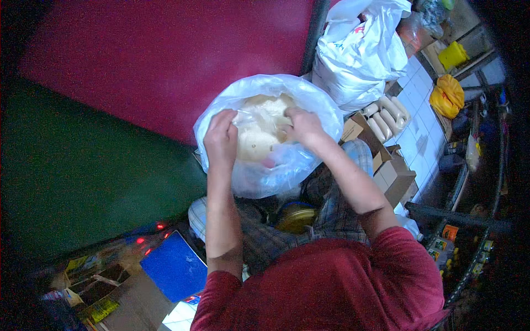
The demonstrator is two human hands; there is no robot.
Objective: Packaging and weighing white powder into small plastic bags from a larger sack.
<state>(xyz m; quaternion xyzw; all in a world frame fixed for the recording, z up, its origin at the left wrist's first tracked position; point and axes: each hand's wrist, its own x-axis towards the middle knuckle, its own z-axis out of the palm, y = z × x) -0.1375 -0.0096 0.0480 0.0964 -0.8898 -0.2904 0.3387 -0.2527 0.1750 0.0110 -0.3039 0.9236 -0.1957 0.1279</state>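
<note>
A large clear plastic bag (265, 182) stands open between my knees, with a pale, cream-coloured mass (254, 145) inside; whether it is powder or something firmer cannot be told. My left hand (222, 132) is at the left inner side of the bag, its fingers curled by a thin clear plastic piece (246, 118). On the right, my right hand (304, 124) reaches over the rim, its blurred fingertips at the pale mass. What its fingers touch is unclear.
A full white plastic sack (356, 62) stands behind at the right. Beside it lie several filled pale bags (387, 118) on white tiles, near open cardboard boxes (399, 178). A red and green wall-like surface (165, 62) borders the left. A blue flat item (176, 265) lies lower left.
</note>
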